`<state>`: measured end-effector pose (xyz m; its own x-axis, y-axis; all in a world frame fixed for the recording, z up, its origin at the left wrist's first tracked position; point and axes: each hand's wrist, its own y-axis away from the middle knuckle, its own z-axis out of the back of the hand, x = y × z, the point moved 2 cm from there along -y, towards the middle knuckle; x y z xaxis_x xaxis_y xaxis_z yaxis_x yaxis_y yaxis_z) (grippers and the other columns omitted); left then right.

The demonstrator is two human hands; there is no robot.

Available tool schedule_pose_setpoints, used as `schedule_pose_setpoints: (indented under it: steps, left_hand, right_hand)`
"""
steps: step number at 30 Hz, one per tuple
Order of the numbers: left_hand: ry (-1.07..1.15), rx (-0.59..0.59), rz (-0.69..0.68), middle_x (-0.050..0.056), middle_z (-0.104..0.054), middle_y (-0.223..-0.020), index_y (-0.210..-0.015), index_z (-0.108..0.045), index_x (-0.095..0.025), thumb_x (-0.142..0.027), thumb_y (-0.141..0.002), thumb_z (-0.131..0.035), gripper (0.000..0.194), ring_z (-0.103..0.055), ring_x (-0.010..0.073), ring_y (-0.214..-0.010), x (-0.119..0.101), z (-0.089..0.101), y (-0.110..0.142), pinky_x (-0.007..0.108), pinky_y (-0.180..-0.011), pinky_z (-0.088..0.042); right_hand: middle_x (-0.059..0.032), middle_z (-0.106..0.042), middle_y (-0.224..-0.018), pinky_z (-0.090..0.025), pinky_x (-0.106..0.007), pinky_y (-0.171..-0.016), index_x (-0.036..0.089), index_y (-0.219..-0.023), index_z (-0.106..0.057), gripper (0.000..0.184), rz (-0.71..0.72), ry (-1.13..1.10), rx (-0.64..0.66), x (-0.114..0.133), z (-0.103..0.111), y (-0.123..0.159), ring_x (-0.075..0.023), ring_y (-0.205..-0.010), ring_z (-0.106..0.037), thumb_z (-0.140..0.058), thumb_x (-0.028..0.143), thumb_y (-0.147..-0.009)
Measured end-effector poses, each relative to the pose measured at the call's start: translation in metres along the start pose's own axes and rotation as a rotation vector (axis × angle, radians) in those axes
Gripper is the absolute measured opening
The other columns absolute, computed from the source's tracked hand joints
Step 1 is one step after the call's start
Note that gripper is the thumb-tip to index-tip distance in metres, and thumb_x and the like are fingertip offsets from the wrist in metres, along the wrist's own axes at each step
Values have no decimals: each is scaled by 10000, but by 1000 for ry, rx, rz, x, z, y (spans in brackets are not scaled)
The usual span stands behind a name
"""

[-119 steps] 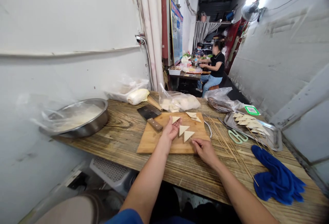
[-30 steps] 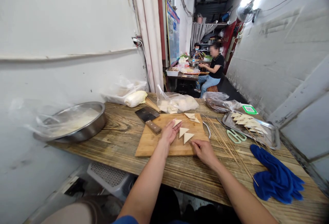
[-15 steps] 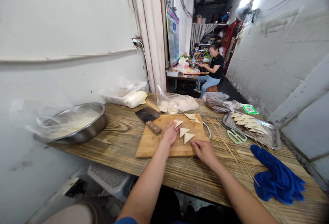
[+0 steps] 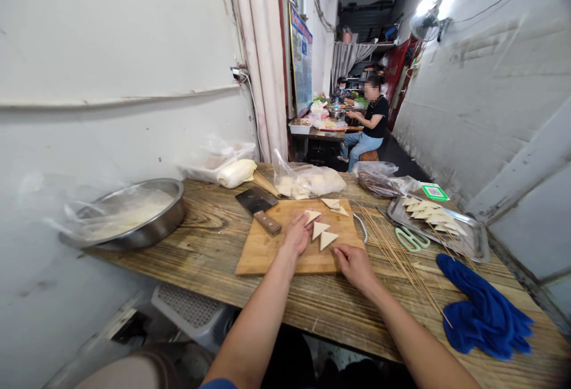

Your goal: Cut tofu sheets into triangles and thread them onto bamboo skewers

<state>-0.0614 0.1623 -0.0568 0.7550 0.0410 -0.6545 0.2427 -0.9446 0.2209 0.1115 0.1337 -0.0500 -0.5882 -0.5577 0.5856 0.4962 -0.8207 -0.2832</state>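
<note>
L hand (image 4: 298, 233) pinches pale triangle (image 4: 313, 216) over cutting bd (image 4: 263, 257), R hand (image 4: 355, 263) pinches skewer (image 4: 332, 245) nr its edge.

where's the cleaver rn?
Head view, left of centre: the cleaver lies at the far left corner of the board, handle over the board, up and left of the left hand.

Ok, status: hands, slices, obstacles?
Left hand supports pale triangular slice. Right hand pinches thin tan skewer bearing two more. Possible obstacle: dark wooden-handled cleaver overlapping tan wooden board.
</note>
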Motion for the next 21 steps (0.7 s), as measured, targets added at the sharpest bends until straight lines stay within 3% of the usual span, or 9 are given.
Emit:
schedule_pose_setpoints:
  steps: [21]
  left_hand:
    - [-14,6,6,109,-679,-832,-963,-588,-97,-140,-813,-534,166,-654,163,-768,3,-7,7,287,-737,-509]
  right_hand:
    - [-37,-675,-708,-380,-224,-598,192,-771,-633,289,-17,21,-25,7,-2,-1,-165,-652,-607,-368,254,-869]
